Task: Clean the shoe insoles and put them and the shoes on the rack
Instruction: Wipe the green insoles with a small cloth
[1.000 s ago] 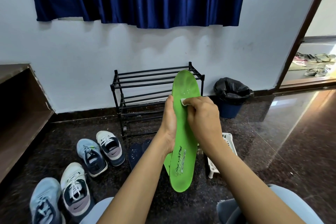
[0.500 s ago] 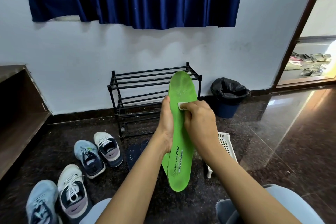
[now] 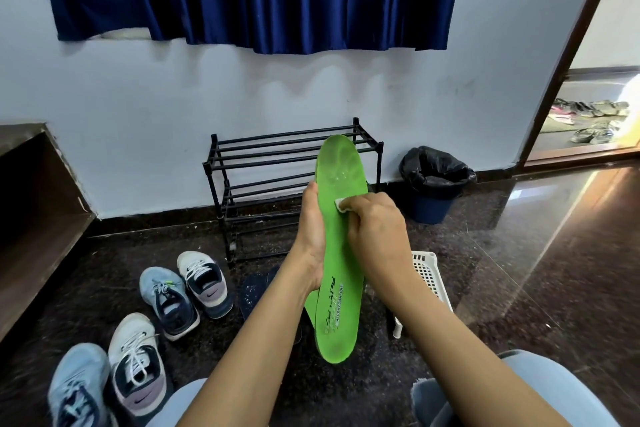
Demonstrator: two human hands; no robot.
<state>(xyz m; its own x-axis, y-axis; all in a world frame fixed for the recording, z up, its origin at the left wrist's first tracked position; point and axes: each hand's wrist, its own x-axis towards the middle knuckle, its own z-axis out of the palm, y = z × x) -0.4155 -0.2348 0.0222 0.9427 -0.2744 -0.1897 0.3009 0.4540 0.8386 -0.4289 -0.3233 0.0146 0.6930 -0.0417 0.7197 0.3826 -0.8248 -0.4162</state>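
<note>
Above a dark polished stone floor [image 3: 519, 288], your left hand [image 3: 311, 236] grips a long bright green foam insole [image 3: 341, 253] upright, steadying it while your right hand [image 3: 377, 236] pinches a small white wipe [image 3: 343, 204] against it.

"ALL DAY COMFORT" runs along the green insole [image 3: 341, 253], and the bigger word beside it is too blurred. Swoosh logos mark the near white sneaker [image 3: 136, 374] and the far white sneaker [image 3: 204, 281].

shoes [image 3: 180, 291] left of insole [image 3: 341, 253], rack [image 3: 270, 163] behind, bin [image 3: 433, 184] right of rack
</note>
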